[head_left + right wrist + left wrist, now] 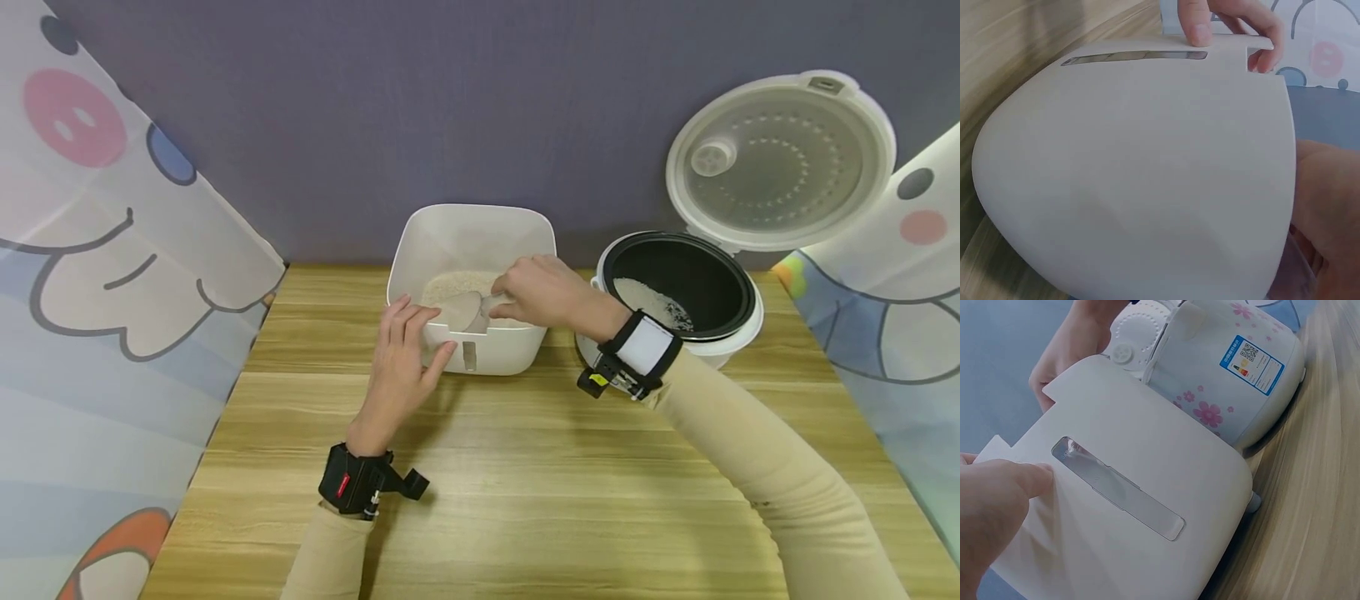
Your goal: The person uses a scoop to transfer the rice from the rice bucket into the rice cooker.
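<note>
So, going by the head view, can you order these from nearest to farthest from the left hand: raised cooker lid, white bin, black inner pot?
From the left hand:
1. White bin, pinched at its front rim.
2. Black inner pot, right of the bin.
3. Raised cooker lid, behind the pot.

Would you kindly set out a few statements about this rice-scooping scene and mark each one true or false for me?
1. The right hand holds a scoop at the opening of the white bin. True.
2. The lid of the rice cooker is closed. False: it stands open.
3. The left hand grips the front rim of the bin. True.
4. The inner pot contains no rice. False: some rice lies in it.
5. In the head view, the cooker stands to the right of the bin. True.
</note>
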`<action>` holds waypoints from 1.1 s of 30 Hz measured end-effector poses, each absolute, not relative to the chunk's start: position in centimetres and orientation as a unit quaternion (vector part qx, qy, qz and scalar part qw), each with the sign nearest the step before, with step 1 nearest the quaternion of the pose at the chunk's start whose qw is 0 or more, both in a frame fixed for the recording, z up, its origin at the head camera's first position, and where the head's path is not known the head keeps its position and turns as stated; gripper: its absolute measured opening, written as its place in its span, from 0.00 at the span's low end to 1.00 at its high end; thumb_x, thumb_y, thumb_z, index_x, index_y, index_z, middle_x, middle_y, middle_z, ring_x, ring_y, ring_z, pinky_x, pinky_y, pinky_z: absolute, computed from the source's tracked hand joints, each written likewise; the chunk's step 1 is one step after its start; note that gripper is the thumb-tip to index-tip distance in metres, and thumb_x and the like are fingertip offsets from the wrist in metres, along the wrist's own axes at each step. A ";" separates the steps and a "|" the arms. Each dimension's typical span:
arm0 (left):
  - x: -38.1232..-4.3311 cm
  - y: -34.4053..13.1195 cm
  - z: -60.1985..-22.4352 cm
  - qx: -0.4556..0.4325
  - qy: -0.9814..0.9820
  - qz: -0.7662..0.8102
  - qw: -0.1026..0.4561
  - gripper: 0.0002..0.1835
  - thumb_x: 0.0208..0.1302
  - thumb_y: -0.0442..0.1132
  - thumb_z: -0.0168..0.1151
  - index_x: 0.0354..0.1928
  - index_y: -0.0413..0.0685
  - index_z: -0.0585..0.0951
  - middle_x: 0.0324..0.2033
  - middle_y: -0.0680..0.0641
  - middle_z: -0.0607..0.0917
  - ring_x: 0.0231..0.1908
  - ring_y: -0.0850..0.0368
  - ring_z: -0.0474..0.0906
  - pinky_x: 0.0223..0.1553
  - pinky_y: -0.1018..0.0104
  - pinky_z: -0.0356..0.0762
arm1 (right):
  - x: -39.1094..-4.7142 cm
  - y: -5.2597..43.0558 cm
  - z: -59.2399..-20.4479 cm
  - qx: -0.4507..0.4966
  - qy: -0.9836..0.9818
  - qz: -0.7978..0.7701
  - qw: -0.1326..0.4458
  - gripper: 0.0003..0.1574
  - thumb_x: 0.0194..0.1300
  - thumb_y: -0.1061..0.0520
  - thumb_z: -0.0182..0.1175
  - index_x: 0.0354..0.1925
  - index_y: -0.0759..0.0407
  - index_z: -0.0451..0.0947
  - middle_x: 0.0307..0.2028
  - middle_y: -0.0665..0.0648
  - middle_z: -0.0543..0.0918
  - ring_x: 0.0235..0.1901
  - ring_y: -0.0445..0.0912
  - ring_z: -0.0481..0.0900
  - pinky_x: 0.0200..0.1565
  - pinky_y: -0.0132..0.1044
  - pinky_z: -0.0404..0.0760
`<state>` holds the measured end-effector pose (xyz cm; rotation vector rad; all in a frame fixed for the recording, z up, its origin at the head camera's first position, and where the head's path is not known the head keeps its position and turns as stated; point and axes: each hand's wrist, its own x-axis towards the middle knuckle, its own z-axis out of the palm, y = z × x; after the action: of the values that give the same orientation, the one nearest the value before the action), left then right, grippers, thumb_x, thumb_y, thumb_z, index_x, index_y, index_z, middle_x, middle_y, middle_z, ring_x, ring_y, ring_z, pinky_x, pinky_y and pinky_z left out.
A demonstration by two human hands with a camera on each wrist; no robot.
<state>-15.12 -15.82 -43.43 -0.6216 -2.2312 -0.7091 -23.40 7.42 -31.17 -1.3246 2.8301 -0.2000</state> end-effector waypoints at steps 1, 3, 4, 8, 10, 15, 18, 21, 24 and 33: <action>-15.1 -15.8 -43.4 -0.240 -0.862 -0.274 0.352 0.25 0.74 0.49 0.60 0.60 0.35 0.72 0.56 0.35 0.74 0.69 0.35 0.62 0.79 0.50 0.53 | -23.3 7.5 -31.1 -0.420 0.905 -0.066 0.003 0.17 0.67 0.46 0.70 0.44 0.57 0.90 0.36 0.52 0.91 0.31 0.48 0.85 0.39 0.50 0.86; -15.2 -15.8 -43.4 -0.241 -0.863 -0.273 0.352 0.25 0.74 0.48 0.61 0.61 0.35 0.72 0.57 0.35 0.73 0.70 0.35 0.62 0.79 0.50 0.53 | -23.3 7.6 -31.0 -0.413 0.908 -0.070 0.000 0.18 0.67 0.46 0.70 0.46 0.57 0.90 0.39 0.52 0.91 0.34 0.49 0.87 0.40 0.51 0.86; -15.2 -15.9 -43.4 -0.241 -0.862 -0.273 0.352 0.25 0.73 0.48 0.61 0.61 0.35 0.72 0.57 0.35 0.73 0.70 0.35 0.62 0.79 0.49 0.53 | -23.3 7.7 -31.0 -0.410 0.909 -0.073 -0.001 0.18 0.67 0.46 0.70 0.46 0.57 0.90 0.40 0.53 0.91 0.36 0.49 0.87 0.41 0.51 0.86; -15.2 -15.9 -43.5 -0.243 -0.863 -0.270 0.352 0.25 0.72 0.46 0.63 0.61 0.35 0.72 0.57 0.36 0.73 0.70 0.34 0.62 0.79 0.49 0.53 | -23.3 8.0 -30.8 -0.396 0.914 -0.085 -0.004 0.19 0.67 0.45 0.70 0.48 0.55 0.90 0.40 0.52 0.91 0.37 0.49 0.88 0.39 0.50 0.86; -15.2 -16.0 -43.5 -0.242 -0.862 -0.271 0.353 0.25 0.71 0.46 0.63 0.61 0.35 0.72 0.57 0.36 0.73 0.70 0.34 0.62 0.79 0.50 0.53 | -23.2 8.2 -30.7 -0.391 0.916 -0.091 -0.006 0.19 0.67 0.44 0.70 0.48 0.55 0.90 0.40 0.52 0.91 0.37 0.49 0.88 0.38 0.50 0.86; -15.2 -16.0 -43.5 -0.241 -0.860 -0.273 0.357 0.26 0.71 0.46 0.63 0.61 0.36 0.72 0.56 0.35 0.73 0.69 0.34 0.62 0.79 0.50 0.53 | -23.0 8.4 -30.7 -0.373 0.922 -0.102 -0.016 0.22 0.67 0.43 0.70 0.50 0.57 0.89 0.43 0.53 0.91 0.39 0.49 0.88 0.38 0.50 0.86; -15.2 -15.9 -43.5 -0.242 -0.858 -0.273 0.361 0.26 0.69 0.46 0.65 0.61 0.36 0.72 0.56 0.35 0.73 0.69 0.34 0.62 0.78 0.50 0.53 | -22.7 8.7 -30.6 -0.363 0.925 -0.111 -0.023 0.22 0.67 0.44 0.70 0.51 0.57 0.89 0.43 0.54 0.91 0.39 0.49 0.88 0.38 0.49 0.86; -15.2 -15.8 -43.6 -0.244 -0.857 -0.271 0.363 0.26 0.69 0.45 0.65 0.61 0.36 0.72 0.56 0.35 0.73 0.69 0.34 0.62 0.78 0.50 0.53 | -22.5 8.9 -30.6 -0.359 0.925 -0.119 -0.029 0.22 0.67 0.45 0.70 0.51 0.58 0.89 0.44 0.54 0.91 0.37 0.49 0.88 0.36 0.48 0.85; -15.2 -15.8 -43.6 -0.246 -0.857 -0.271 0.363 0.26 0.69 0.44 0.65 0.61 0.35 0.72 0.56 0.35 0.73 0.69 0.34 0.62 0.78 0.49 0.53 | -22.4 9.0 -30.6 -0.358 0.925 -0.123 -0.034 0.22 0.68 0.44 0.69 0.51 0.58 0.89 0.44 0.54 0.91 0.34 0.48 0.87 0.33 0.47 0.84; -15.2 -15.8 -43.5 -0.246 -0.858 -0.273 0.360 0.26 0.70 0.45 0.65 0.61 0.35 0.72 0.57 0.35 0.73 0.69 0.33 0.62 0.78 0.49 0.53 | -21.8 9.2 -30.2 -0.342 0.930 -0.122 -0.062 0.22 0.68 0.42 0.69 0.51 0.55 0.89 0.43 0.53 0.91 0.33 0.47 0.87 0.26 0.45 0.81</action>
<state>-15.25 -15.84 -43.51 -0.6341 -2.2112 -0.7034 -21.81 9.18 -30.24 -1.1193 3.0420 -0.3989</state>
